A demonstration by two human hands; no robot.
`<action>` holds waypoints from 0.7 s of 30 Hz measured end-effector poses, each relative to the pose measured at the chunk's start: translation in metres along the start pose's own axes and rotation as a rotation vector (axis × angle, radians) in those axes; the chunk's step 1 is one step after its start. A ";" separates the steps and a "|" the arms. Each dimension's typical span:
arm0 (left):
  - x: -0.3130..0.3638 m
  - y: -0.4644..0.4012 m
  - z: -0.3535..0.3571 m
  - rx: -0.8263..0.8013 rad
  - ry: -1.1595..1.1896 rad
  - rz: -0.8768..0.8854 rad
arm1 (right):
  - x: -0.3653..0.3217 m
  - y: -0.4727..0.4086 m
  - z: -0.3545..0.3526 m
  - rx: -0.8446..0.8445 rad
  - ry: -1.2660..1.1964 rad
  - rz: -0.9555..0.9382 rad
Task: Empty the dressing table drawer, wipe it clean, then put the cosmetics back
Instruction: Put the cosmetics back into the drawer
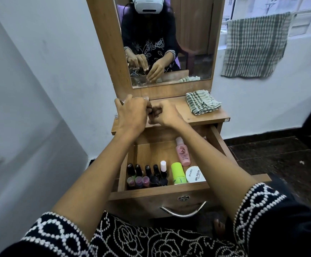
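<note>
My left hand and right hand curl together around a small dark item above the tabletop; drawer open, bottles inside.

I see the wooden drawer pulled open, with five dark-capped nail polish bottles lying in a row along its front left. Beside them lie a lime-green tube, a round white nail-polish-remover tub and a pink bottle.
</note>
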State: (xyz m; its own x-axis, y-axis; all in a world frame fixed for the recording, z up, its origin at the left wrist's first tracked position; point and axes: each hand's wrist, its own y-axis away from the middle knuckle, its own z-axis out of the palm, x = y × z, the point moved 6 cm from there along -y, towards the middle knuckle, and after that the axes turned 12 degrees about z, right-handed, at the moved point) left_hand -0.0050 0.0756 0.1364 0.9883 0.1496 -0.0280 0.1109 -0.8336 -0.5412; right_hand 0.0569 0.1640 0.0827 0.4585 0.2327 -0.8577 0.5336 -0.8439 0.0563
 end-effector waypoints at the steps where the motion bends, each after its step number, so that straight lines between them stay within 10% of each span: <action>1: 0.004 0.001 -0.006 -0.003 -0.012 0.023 | -0.001 0.007 -0.005 -0.005 -0.006 -0.017; 10: 0.067 0.061 -0.032 -0.184 0.019 0.375 | 0.032 0.104 -0.029 -0.159 0.016 -0.021; 21: 0.056 0.116 0.019 -0.460 -0.028 0.306 | 0.071 0.121 0.014 -0.194 0.104 0.025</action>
State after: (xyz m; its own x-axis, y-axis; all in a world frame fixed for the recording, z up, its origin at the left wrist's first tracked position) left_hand 0.0611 -0.0027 0.0562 0.9802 -0.1270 -0.1519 -0.1406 -0.9866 -0.0825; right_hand 0.1439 0.0710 0.0217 0.5392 0.2697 -0.7978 0.6427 -0.7439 0.1830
